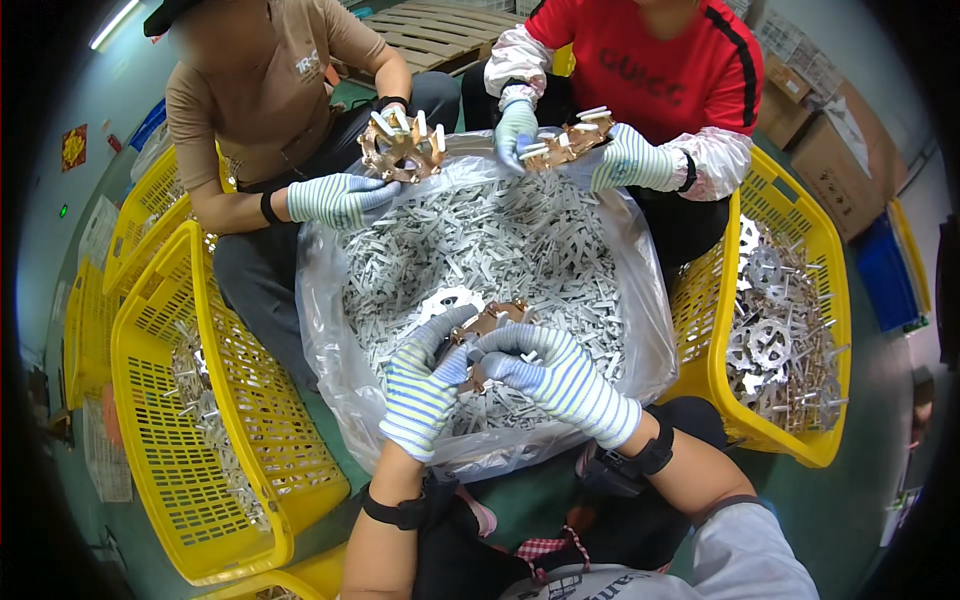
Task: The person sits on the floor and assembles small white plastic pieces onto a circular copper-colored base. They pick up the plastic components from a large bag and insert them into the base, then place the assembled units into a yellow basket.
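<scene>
Both my hands wear blue-and-white striped gloves and meet over a plastic-lined container (327, 290). My left hand (420, 395) grips the near left side of a copper-coloured cut-out metal plate (498, 318). From the right, my right hand (560, 382) pinches the same plate, with a short white piece (530, 356) showing at its fingers. Much of the plate is hidden behind my fingers. Just beyond my left fingertips shows a silvery-white toothed plate (450, 299); whether it is held or lying loose I cannot tell. Beneath is a heap of small white strips (480, 235).
Across the container, two gloved people hold copper-coloured plates (402, 148) (566, 143) bearing white pieces. A yellow basket (820, 290) of metal plates (775, 340) stands at right. Another yellow basket (225, 375) stands at left. Cardboard boxes (840, 165) and a wooden pallet (430, 35) are farther back.
</scene>
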Demonstrator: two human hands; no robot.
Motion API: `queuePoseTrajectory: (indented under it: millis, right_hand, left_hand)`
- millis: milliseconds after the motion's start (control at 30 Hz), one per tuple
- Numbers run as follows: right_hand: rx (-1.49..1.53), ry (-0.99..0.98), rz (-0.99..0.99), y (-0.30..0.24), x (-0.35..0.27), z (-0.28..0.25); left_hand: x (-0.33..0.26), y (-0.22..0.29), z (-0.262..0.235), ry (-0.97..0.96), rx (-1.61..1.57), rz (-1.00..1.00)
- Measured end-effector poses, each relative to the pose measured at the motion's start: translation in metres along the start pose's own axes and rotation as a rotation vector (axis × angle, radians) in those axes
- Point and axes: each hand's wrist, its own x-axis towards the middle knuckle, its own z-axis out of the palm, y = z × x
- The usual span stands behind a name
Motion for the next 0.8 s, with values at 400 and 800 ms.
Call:
queuePoseTrajectory:
  millis: [400,800]
  right_hand:
    - [0.015,0.026,-0.015,0.004,0.001,-0.006]
    - [-0.331,0.114,-0.118,0.007,-0.005,-0.005]
  left_hand:
    - [0.0,0.005,0.004,-0.031,0.201,0.139]
    - [-0.005,0.011,0.017,0.076,0.35,0.218]
